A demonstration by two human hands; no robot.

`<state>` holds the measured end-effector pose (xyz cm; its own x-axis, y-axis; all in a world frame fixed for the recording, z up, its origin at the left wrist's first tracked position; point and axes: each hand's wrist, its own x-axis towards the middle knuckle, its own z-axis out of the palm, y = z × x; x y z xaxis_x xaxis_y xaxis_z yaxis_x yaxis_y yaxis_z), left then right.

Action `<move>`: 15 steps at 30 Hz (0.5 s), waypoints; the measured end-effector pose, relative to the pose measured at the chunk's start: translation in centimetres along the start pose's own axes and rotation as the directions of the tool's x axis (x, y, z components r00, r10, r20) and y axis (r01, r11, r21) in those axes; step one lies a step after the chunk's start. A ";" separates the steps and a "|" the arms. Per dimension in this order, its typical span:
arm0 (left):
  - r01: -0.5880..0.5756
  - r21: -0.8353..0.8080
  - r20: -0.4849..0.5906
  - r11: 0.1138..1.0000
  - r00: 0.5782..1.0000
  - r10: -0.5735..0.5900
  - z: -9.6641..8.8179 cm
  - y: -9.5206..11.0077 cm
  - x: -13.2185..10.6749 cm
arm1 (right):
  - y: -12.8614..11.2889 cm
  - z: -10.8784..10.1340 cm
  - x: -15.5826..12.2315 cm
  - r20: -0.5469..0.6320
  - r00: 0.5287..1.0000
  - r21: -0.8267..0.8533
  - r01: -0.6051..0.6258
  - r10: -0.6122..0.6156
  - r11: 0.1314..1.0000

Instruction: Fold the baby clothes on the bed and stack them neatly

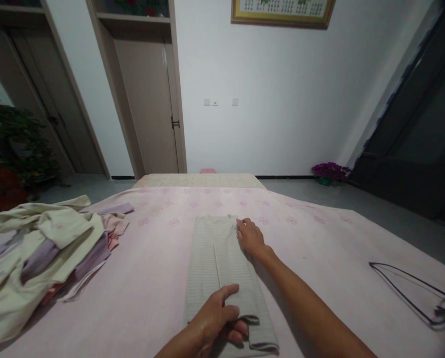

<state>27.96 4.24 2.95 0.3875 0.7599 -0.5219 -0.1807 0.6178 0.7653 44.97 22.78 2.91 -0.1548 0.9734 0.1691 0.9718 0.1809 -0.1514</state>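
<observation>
A pale, finely striped shirt (203,258) lies folded into a long narrow strip on the bed, its neckline at the far end. My left hand (220,318) is at the near end; its thumb and index finger lie over the fabric, while other fingers curl below the turned-up hem and grip it. At the far right corner of the shirt, beside the neckline, my right hand (250,236) has its fingers bent and closed on the edge. The fingertips of that hand are partly hidden.
A loose heap of cream, purple and pink clothes (58,238) lies on the left. On the right is a black wire clothes hanger (405,293). Pink flowered cloth (140,278) covers the surface. Beyond stand a door (148,99) and purple flowers (330,170) by the wall.
</observation>
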 end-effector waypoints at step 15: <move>0.093 0.085 0.223 0.992 0.969 -0.110 -0.3 -1.7 -1.5 | 1.4 -0.5 -11.4 0.125 0.989 0.353 0.031 -0.080 0.935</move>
<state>27.43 2.10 2.32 0.5970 0.6231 -0.5052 -0.0664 0.6660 0.7430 48.19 11.84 1.22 -0.2532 0.9657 0.0579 0.8411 0.2493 -0.4800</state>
